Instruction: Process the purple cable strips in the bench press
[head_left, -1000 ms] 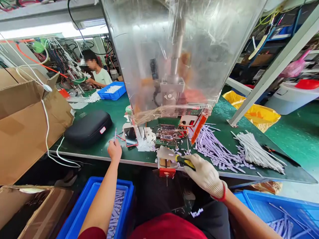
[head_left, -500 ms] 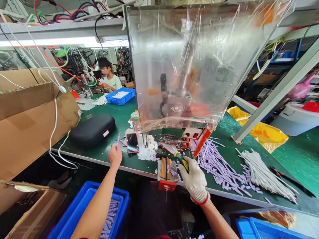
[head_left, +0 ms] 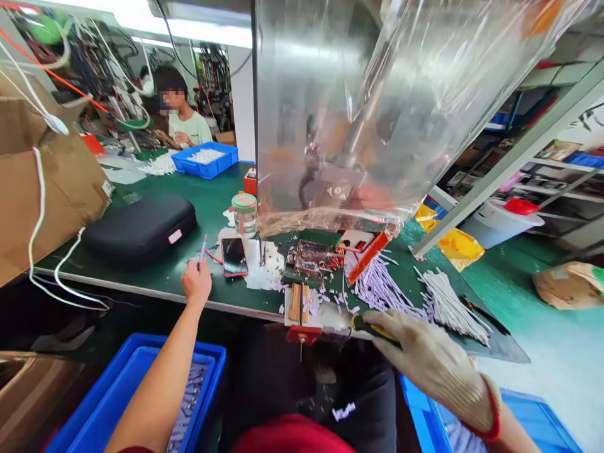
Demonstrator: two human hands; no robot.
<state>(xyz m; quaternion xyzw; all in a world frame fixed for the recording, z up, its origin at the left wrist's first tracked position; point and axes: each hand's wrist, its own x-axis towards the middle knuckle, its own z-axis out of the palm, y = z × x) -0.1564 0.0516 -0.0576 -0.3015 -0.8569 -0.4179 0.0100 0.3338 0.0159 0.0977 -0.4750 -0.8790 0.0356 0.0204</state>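
My bare left hand (head_left: 197, 281) is closed around a thin pale-purple strip (head_left: 203, 248) that points upward, just over the table's front edge. My right hand (head_left: 425, 352), in a white knitted glove, grips a putty knife (head_left: 364, 323) by its yellow and black handle. The knife's grey blade lies low beside a small wooden block (head_left: 299, 302) on a red-fronted fixture (head_left: 303, 334). Small purple scraps are strewn around the block. Behind it sits a dark metal device (head_left: 312, 257) with red wires.
A clear plastic-wrapped shield (head_left: 302, 82) hangs over the table (head_left: 141, 277). Purple strips (head_left: 384, 283) and white strips (head_left: 453, 305) lie to the right. A phone (head_left: 234, 257), a jar (head_left: 244, 214) and a black case (head_left: 141, 229) are at left. Blue bins (head_left: 127, 352) stand below. A co-worker sits beyond.
My right hand has moved right and toward me, drawing the putty knife away from the metal device to the front edge. My left hand still holds the strip. The camera view has shifted.
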